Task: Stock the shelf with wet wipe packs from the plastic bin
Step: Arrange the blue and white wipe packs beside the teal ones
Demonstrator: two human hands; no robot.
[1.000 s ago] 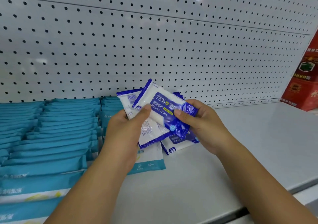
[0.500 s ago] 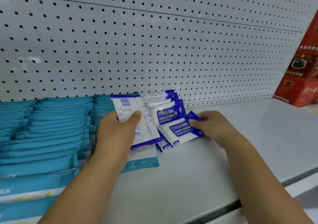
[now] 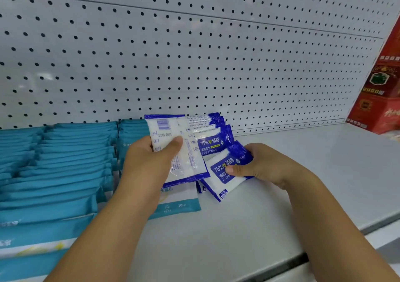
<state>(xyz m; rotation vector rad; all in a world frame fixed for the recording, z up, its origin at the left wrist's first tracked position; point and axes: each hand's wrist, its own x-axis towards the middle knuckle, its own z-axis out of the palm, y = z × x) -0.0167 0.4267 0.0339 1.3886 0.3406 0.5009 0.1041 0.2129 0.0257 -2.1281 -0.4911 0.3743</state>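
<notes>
My left hand (image 3: 149,162) grips a small stack of blue-and-white alcohol wipe packs (image 3: 173,143), back side facing me, held upright over the shelf (image 3: 216,227). My right hand (image 3: 259,167) pinches one more blue alcohol wipe pack (image 3: 223,180), tilted, its lower edge on the shelf at the front of a leaning row of the same packs (image 3: 212,138) by the pegboard. The plastic bin is out of view.
Rows of teal wipe packs (image 3: 65,162) fill the left of the shelf, one teal-and-white pack (image 3: 179,201) lying under my left hand. Red boxes (image 3: 378,95) stand at the far right. A white pegboard wall (image 3: 194,54) backs the shelf.
My right hand took one pack from the stack in my left hand and brought it down to the front of the row on the shelf. My left hand lowered slightly with the remaining packs.
</notes>
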